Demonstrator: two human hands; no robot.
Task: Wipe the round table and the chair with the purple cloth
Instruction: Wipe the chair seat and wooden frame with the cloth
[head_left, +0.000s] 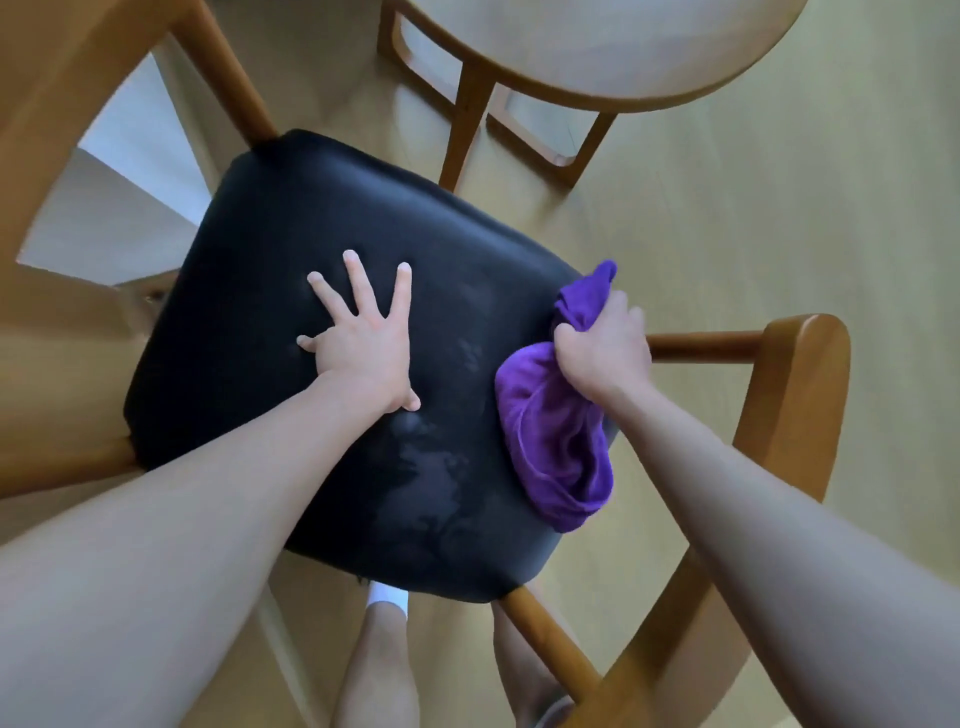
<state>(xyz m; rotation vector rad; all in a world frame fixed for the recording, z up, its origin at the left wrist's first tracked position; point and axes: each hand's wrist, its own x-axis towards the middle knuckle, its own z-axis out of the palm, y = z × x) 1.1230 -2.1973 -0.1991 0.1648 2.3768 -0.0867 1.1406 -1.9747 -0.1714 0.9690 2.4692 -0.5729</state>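
The chair's black padded seat (291, 249) fills the middle of the view, with damp streaks near its front. My left hand (363, 338) lies flat on the seat with fingers spread. My right hand (602, 348) is closed on the bunched purple cloth (556, 441) at the seat's right edge; the cloth hangs down over that edge. The round table (597, 47) with a pale top stands beyond the chair at the upper right.
The chair's wooden armrest (795, 395) curves along the right, its backrest frame (62, 104) along the left. The table's wooden legs (467, 119) stand close behind the seat. My legs (379, 665) are below the seat's front edge on the pale wood floor (779, 208).
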